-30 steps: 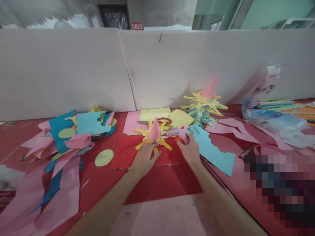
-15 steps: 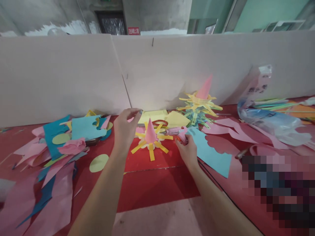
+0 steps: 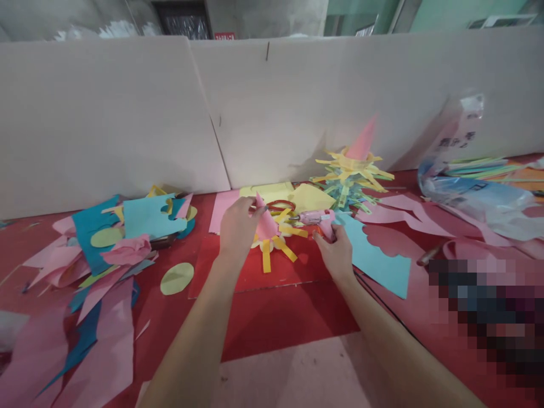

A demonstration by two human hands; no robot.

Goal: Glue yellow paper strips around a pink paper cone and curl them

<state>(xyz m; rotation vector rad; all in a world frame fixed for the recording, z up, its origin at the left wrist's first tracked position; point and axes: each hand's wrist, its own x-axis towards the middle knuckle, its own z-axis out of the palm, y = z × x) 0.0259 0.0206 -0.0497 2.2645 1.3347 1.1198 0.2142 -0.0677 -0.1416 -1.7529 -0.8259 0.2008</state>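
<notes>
A pink paper cone (image 3: 267, 226) stands on a flower-like base of yellow paper strips (image 3: 267, 258), leaning slightly to the left. The fingers of my left hand (image 3: 238, 226) close on the upper part of the cone, its thumb across the front. In my right hand (image 3: 335, 249) is a pink hot glue gun (image 3: 314, 217), its nozzle pointing left toward the cone's right side. The nozzle tip looks close to the yellow strips; whether it touches them I cannot tell. My left hand hides the left strips.
Behind the cone lie red-handled scissors (image 3: 280, 205) and yellow paper (image 3: 314, 197). A finished-looking layered paper piece (image 3: 355, 167) with a pink cone stands back right. Cut paper scraps (image 3: 97, 238) heap at left. A plastic bag (image 3: 471, 187) lies right; a white board (image 3: 340, 102) rises behind.
My left hand has come right and down from beside the cone and taken hold of it; the cone now tilts. The glue gun stays in my right hand. The view has dipped slightly.
</notes>
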